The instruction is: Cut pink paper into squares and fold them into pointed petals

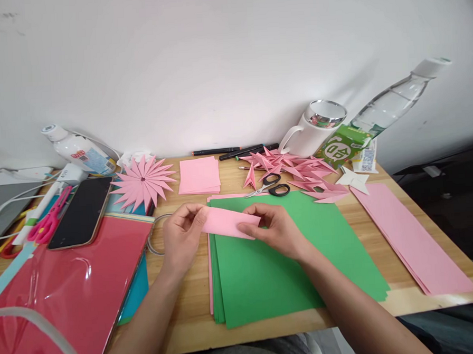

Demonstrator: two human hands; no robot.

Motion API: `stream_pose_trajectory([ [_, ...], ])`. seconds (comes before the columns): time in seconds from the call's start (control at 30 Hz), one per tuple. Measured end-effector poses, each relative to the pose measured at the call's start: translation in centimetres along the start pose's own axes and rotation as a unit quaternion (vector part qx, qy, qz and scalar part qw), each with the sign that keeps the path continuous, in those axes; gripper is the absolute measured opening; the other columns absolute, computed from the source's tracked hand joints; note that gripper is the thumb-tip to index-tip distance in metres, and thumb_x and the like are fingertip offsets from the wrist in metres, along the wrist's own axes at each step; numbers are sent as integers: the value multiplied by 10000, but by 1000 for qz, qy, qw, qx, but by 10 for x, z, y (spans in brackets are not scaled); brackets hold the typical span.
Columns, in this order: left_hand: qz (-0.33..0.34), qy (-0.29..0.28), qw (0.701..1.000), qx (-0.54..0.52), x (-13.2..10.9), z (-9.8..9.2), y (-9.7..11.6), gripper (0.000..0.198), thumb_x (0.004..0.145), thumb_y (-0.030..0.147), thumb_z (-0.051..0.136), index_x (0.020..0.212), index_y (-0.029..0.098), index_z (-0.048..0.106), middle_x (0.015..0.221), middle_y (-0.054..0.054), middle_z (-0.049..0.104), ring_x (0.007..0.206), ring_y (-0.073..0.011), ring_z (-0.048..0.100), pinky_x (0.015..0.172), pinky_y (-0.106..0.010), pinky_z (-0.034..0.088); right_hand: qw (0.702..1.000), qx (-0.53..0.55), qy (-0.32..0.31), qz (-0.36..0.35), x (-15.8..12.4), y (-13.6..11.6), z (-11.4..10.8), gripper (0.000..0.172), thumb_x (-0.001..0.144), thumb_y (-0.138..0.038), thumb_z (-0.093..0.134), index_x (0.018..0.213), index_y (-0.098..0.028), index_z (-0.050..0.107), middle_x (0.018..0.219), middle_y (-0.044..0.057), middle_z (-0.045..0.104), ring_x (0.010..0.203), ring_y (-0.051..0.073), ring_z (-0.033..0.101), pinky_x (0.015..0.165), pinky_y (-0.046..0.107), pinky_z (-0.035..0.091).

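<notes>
Pink paper piece (225, 222), a narrow rectangle, held near level above the far left part of the green sheets (297, 279). Gripped at both ends: fingers of the left hand (186, 230) pinching the left end, thumb on the near face; fingers of the right hand (279, 230) pinching the right end, thumb likewise in front, the rest curled behind. Green sheets stacked on the wooden counter (188, 317), with pink edges showing underneath along the left and far sides.

Just beyond the hands, black-handled scissors (265, 186) lying at the far edge of the stack, near a heap of pointed pink folded pieces (309, 168). Farther left, a small pile of pink squares (199, 175), then a many-pointed pink rosette (153, 182).

Along the wall, black pens (215, 151), a white mug (311, 136), a green carton (343, 145) and a clear bottle (395, 102). To the right, a white folded star (352, 179) touching the far end of long pink strips (414, 236). To the left, a dark-screened phone (82, 214) beside pink-handled scissors (52, 215), with glossy red sheets (68, 291) nearer.
</notes>
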State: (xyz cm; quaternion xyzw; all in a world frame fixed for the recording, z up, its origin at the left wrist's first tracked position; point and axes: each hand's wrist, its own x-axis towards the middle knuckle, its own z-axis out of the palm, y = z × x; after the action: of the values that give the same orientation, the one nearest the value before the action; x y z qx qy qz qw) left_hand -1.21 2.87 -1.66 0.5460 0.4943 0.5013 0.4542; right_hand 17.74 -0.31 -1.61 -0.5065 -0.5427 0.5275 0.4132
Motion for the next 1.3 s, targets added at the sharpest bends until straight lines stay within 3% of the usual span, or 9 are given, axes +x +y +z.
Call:
stream_pose_trajectory([
  [0.2,24,42,999,-11,-3,4,-5,154,752,315,655,765,164,626,712,-2,618,667,-116,549,612,-200,443,995,74,68,23,0,0,6,316,645,-453,730,707,-172,602,618,-25,533,537,94,451,481,220,350],
  [0.4,29,62,997,-38,-5,6,-10,115,764,295,652,766,183,627,702,16,598,663,-103,523,612,-185,426,986,114,122,15,1,2,8,309,614,-428,762,653,-176,587,584,-40,513,524,88,443,489,222,368],
  [0.77,9,76,996,-56,-6,9,-13,124,748,312,660,742,195,623,694,23,586,658,-104,505,614,-188,427,980,111,166,-13,1,-2,7,282,667,-436,728,706,-178,620,635,-23,567,561,97,484,521,228,396],
  [1.3,-34,67,993,-95,-5,11,-11,155,715,320,684,751,180,629,720,14,612,684,-103,538,650,-196,450,971,91,220,7,1,-4,6,313,613,-458,753,657,-161,665,633,18,645,561,122,533,508,248,435],
])
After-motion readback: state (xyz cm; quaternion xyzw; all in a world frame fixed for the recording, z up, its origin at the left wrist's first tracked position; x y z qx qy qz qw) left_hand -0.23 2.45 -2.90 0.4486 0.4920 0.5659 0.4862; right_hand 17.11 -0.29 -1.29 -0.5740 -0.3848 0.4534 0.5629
